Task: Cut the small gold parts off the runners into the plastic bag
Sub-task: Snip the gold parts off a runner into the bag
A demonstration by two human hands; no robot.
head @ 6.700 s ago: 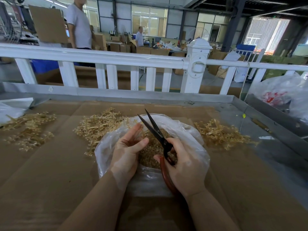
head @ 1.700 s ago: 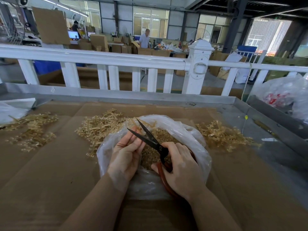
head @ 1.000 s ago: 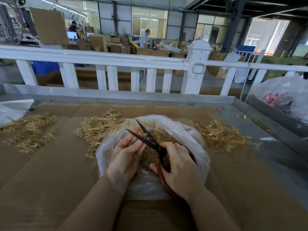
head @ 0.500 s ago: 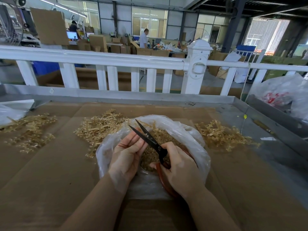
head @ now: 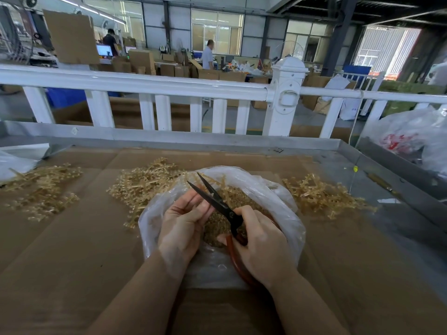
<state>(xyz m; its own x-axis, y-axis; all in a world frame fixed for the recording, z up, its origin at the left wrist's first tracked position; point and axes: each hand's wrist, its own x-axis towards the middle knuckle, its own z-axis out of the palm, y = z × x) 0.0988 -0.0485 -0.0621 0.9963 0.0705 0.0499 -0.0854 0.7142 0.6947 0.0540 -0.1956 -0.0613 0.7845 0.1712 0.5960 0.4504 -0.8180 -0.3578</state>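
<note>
Both hands worked over the open mouth of the bag (head: 287, 206). Left hand (head: 183, 221) had its fingers curled inward just beside the blades, pinching something small; what it held was hidden by the fingers, so I cannot tell whether it was a runner. Right hand (head: 260, 243) was wrapped round the red handles of the scissors (head: 217, 201), whose dark blades stood slightly apart and pointed away and to the left, their tips above the bag's far rim. Inside the bag lay a heap of gold parts (head: 232, 199), partly covered by the hands.

Loose runners (head: 145, 182) lay piled on the cardboard (head: 72, 250) just left of the bag, touching its edge. Another pile (head: 324, 197) lay to the right of the bag, and a third (head: 41, 187) well apart at far left. Behind the table ran a white fence (head: 150, 85). Two people stood among boxes in the hall beyond it. A larger plastic sack (head: 416, 136) sat at the right edge.
</note>
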